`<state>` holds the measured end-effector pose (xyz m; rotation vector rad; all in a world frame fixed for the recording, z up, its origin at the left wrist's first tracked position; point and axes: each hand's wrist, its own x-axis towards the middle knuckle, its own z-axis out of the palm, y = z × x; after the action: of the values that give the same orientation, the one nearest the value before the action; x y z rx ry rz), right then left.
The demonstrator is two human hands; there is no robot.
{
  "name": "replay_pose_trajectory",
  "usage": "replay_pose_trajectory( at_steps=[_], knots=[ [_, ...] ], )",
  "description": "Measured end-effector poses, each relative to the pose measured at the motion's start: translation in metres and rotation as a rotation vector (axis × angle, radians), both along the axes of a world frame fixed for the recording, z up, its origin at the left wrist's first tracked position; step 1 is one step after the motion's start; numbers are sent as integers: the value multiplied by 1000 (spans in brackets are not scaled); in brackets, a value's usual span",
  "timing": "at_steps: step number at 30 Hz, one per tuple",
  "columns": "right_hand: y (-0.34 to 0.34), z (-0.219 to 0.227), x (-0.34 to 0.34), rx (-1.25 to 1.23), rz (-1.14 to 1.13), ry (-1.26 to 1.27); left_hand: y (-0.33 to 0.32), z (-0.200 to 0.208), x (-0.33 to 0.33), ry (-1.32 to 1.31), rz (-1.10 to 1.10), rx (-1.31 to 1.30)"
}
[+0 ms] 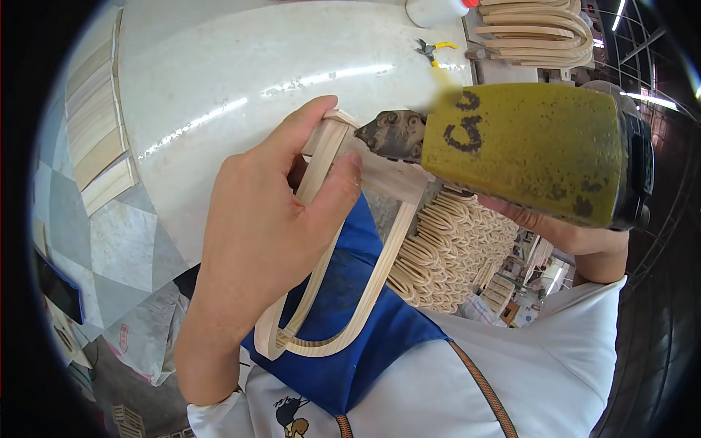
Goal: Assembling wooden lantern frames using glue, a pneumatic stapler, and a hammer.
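Note:
My left hand (274,193) grips the squared end of a U-shaped pale wooden frame (391,252), thumb on the near side and index finger along the top corner. The frame's curved end points down toward my apron. A flat crosspiece (394,179) joins its two legs at the top. The dark nose of a yellow-green nail gun (522,153) meets or nearly meets the corner by my thumb; contact is hard to tell. My right hand (544,225) is wrapped behind the nail gun's body, which hides the handle and most of the fingers.
A pale worktable (204,73) spans the far side, with yellow-handled cutters (437,48) and a white container (438,11) on it. Bent wooden pieces (540,33) lie at far right. Many more bent pieces (445,252) are stacked beside my blue apron (343,270). Boards (95,124) lie at left.

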<state>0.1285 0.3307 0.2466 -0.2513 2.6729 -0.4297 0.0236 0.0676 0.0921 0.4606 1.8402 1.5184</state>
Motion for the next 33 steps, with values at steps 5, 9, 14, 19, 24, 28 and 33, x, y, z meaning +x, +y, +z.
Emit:
replay_pose_trajectory(
  at_steps=[5, 9, 14, 19, 24, 28, 33],
  knots=[
    [5, 0, 1, 43, -38, -116, -1, 4, -3, -28, -34, -40],
    [-3, 2, -12, -22, -66, -148, -2, 2, -1, -19, -15, -36],
    [1, 11, -27, -124, -128, -199, -2, 2, -2, -8, -7, -12],
    [-30, 2, -46, -229, -174, -254, -2, 2, -2, 15, -7, -21],
    [-44, 10, -58, -326, -230, -307, -1, 5, -3, 5, 0, -2],
    [-48, 9, -47, -323, -233, -276, -2, 2, 0, 28, 13, 18],
    [-45, 10, -35, -276, -201, -202, -3, 1, 0, 30, 16, 29]
  ],
)
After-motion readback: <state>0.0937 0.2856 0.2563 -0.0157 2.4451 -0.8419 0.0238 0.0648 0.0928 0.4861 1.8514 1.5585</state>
